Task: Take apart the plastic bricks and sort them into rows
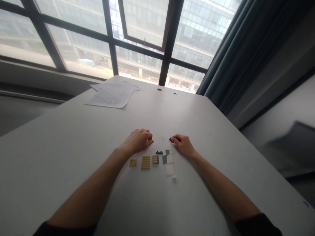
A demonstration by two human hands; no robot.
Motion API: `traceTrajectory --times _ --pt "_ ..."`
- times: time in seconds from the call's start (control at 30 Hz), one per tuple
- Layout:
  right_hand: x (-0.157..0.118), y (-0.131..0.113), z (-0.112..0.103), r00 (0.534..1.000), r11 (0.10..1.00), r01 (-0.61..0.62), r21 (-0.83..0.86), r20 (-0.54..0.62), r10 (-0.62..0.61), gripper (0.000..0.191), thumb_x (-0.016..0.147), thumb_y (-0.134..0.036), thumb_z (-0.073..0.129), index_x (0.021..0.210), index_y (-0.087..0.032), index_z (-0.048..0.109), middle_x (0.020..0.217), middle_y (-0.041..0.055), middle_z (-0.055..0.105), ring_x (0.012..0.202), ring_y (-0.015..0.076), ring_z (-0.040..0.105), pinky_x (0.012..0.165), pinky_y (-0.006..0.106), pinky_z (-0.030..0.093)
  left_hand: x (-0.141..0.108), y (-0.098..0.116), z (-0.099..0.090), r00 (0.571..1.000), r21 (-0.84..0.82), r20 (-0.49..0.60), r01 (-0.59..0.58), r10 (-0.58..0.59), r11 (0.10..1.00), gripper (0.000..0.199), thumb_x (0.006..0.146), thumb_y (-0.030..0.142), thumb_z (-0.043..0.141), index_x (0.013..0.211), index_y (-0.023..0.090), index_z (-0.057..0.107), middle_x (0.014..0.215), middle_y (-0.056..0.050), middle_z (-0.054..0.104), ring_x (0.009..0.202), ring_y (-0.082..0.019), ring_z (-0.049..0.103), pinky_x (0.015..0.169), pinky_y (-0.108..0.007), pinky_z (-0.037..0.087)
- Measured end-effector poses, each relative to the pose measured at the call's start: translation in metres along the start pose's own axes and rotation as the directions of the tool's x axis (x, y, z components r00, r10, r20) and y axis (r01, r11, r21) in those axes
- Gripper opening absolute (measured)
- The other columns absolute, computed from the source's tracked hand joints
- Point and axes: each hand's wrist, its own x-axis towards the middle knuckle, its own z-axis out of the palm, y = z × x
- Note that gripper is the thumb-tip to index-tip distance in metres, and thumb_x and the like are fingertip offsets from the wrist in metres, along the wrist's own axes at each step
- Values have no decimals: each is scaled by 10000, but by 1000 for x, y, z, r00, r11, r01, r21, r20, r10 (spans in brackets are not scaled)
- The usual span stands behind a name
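Between the thumb and fingertips of my right hand [183,144] is a small dark toy brick [170,139]. My left hand [140,140] rests on the table with its fingers loosely curled in; nothing shows in it. Just nearer than the hands lie small building pieces: a tan square plate [133,162], a larger tan studded plate [145,162], a tan-and-grey piece [155,159] and a black piece with two upright nubs [159,152]. To their right are grey plates [164,159], a white studded plate [170,159], a smooth white tile [169,169] and a small white brick [174,177].
The white table [73,137] runs up to a large framed window [141,26]. Printed papers [112,95] lie at its far left. Two small holes sit near the far edge, one a dark cable hole [159,89]. A blue-grey curtain [236,55] hangs at the right.
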Motion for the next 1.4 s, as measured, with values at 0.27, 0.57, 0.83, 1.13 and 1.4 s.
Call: traceTrajectory --times 0.27,0.57,0.83,1.13,1.4 --pt "-28 6 -19 999 998 -52 23 6 52 188 818 -303 581 746 -175 700 861 51 667 793 154 577 702 266 423 0 -1 1 1000 12 16 -1 1 1000 249 868 347 497 771 213 683 912 -56 690 813 -193 624 735 -302 440" --pt "-34 13 -21 987 981 -145 -130 -92 133 163 788 -286 602 693 -176 677 791 44 607 797 174 540 771 316 428 0 -1 2 1000 30 18 -18 17 999 255 865 340 492 741 206 670 884 -55 684 785 -192 623 719 -302 437" --pt "-43 14 -23 997 995 46 -91 -63 -52 189 788 -186 597 942 -230 696 972 46 637 966 195 540 899 362 417 -1 -1 0 1000 15 26 4 -4 1000 247 856 337 494 752 210 679 908 -58 688 807 -195 625 745 -308 440" --pt "-38 5 -15 998 980 47 -193 -23 -52 123 816 -295 641 879 -222 716 937 53 651 954 202 540 908 365 396 0 0 0 1000 25 30 -2 1 1000 251 858 336 487 766 210 685 909 -60 691 818 -198 623 752 -311 443" --pt "-21 7 -16 1000 992 -8 -127 -25 5 118 802 -239 627 869 -210 720 807 34 661 813 173 569 789 311 447 0 1 0 1000 30 29 -3 3 1000 255 863 335 486 764 206 682 902 -62 688 816 -203 623 751 -321 445"
